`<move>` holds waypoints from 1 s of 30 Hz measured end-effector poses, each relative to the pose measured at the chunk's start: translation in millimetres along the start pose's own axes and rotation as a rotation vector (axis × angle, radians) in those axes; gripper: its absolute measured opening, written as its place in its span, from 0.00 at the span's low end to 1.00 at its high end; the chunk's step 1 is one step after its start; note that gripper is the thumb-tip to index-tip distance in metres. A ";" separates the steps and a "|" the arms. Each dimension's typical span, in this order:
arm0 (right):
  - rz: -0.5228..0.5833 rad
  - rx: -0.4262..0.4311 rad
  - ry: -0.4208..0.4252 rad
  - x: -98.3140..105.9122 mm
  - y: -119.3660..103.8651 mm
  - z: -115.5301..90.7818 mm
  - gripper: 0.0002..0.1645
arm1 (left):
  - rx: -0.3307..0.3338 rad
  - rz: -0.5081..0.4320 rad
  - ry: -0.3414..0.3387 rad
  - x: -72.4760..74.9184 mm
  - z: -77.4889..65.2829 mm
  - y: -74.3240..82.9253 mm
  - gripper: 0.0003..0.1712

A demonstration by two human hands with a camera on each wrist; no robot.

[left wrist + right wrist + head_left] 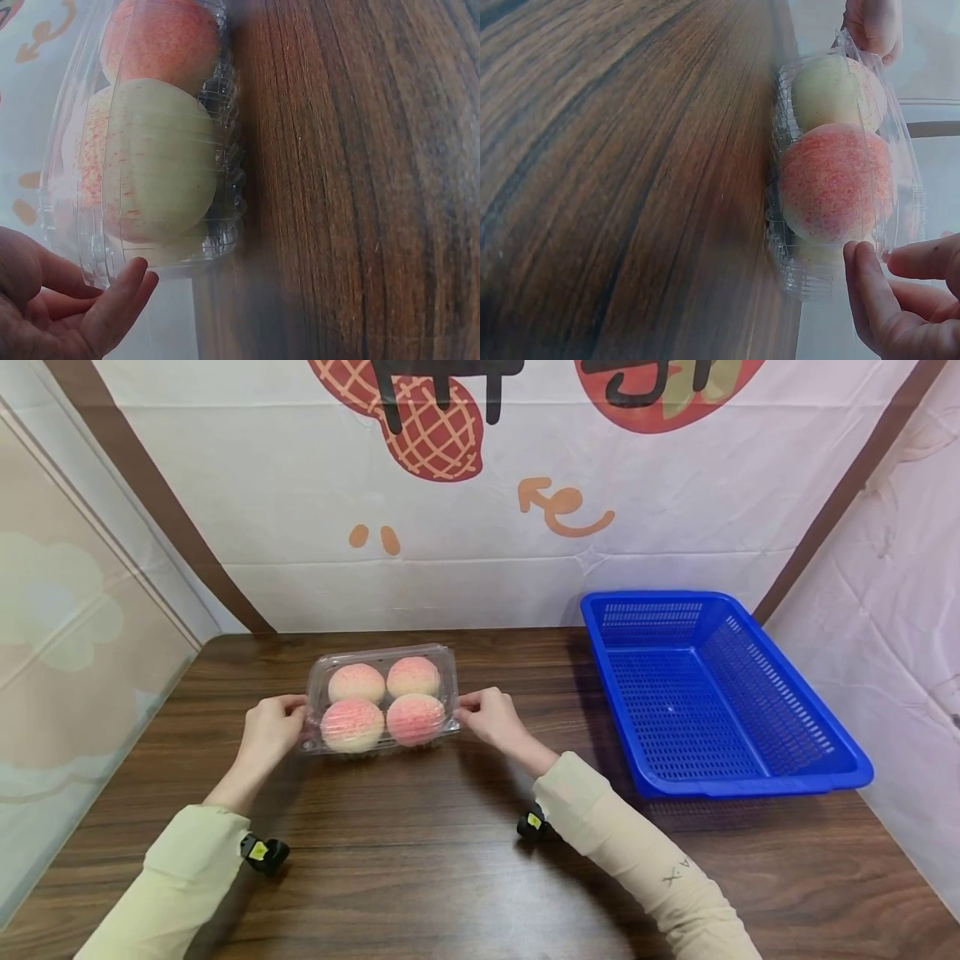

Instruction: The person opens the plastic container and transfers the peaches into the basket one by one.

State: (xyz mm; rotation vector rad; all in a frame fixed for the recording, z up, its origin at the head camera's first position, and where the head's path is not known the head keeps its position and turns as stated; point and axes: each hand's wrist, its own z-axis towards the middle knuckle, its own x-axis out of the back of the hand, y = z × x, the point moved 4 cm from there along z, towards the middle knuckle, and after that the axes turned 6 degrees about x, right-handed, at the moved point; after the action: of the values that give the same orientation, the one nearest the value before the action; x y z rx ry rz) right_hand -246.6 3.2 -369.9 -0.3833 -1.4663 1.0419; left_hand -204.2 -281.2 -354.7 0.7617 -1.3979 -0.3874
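A clear plastic clamshell box (382, 747) with its lid down sits on the left part of the wooden table. Several pink-and-cream peaches (353, 725) show through the plastic, set in two rows. At the box's left end, my left hand (272, 733) pinches the rim between thumb and fingers. My right hand (491, 718) pinches the rim at the opposite end, close to the front corner. In the right wrist view, the fingertips (864, 259) lie against the plastic beside a red-speckled peach (836, 182). The left wrist view shows a paler peach (150, 157) nearest the left fingers.
To the right stands a blue perforated plastic basket (750, 787), with nothing inside it. A printed white cloth (480, 585) hangs right behind the table's back edge, and more cloth hangs at both sides. Dark wood tabletop (420, 860) lies between my forearms.
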 end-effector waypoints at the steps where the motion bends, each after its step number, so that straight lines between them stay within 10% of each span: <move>1: -0.001 0.000 0.001 0.9 0.3 -0.4 0.12 | 0.003 -0.001 -0.003 -0.9 0.4 0.6 0.20; 30: 0.036 -0.089 0.046 15.3 15.3 -9.2 0.14 | -0.035 0.012 -0.005 -18.5 11.5 17.4 0.19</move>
State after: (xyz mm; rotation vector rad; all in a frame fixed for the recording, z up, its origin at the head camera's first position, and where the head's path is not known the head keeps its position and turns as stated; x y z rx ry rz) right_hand -246.5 26.4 -373.6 -0.4957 -1.4727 0.9930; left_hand -221.6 -259.5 -356.5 0.7240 -1.3964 -0.4038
